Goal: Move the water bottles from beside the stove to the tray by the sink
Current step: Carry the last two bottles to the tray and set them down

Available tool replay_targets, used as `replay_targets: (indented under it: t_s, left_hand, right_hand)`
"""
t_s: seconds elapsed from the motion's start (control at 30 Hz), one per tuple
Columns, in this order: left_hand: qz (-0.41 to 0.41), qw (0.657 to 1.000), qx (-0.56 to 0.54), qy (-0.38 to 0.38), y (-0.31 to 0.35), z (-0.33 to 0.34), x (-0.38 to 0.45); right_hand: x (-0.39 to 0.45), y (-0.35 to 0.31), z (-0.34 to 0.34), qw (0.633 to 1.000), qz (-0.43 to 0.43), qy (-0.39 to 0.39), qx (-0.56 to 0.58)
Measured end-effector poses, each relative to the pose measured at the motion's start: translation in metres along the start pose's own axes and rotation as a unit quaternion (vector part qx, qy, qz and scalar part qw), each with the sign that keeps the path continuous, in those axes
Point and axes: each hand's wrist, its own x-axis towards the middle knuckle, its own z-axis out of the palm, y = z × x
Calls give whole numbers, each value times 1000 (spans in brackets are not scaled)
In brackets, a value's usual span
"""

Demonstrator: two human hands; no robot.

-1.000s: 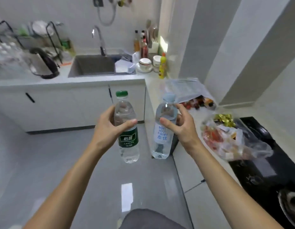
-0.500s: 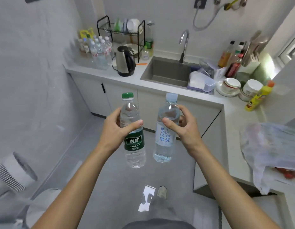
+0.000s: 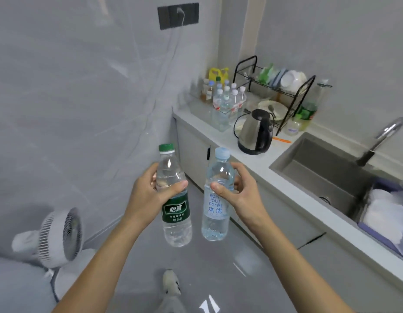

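My left hand [image 3: 148, 195] grips a clear water bottle with a green cap and green label [image 3: 174, 213], held upright over the floor. My right hand [image 3: 240, 193] grips a second clear bottle with a pale blue cap and blue lettering [image 3: 216, 208], also upright, close beside the first. At the far left end of the counter a clear tray [image 3: 197, 105] holds several small water bottles [image 3: 227, 98], well beyond both hands.
A steel kettle [image 3: 254, 132] stands on the white counter [image 3: 259, 162] between the tray and the sink [image 3: 327, 175]. A black dish rack [image 3: 275, 89] is behind it. A white fan [image 3: 58, 236] stands on the floor at left. My shoe [image 3: 171, 282] is below.
The view has swung left from the stove side toward the sink counter's far end. Both hands keep their bottles; the tray and kettle now appear larger and closer.
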Motion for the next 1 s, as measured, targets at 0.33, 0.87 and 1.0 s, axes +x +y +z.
replay_targets:
  t_s: [0.33, 0.87, 1.0]
  left_hand:
    - [-20, 999, 35, 4, -20, -53, 245]
    - [87, 970, 227, -25, 4, 27, 619]
    - [76, 968, 240, -11, 4, 57, 693]
  right_hand:
    - [250, 10, 41, 996, 0, 5, -87]
    - [592, 17, -23, 980, -20, 113, -165]
    - [663, 15, -46, 970, -29, 131, -205]
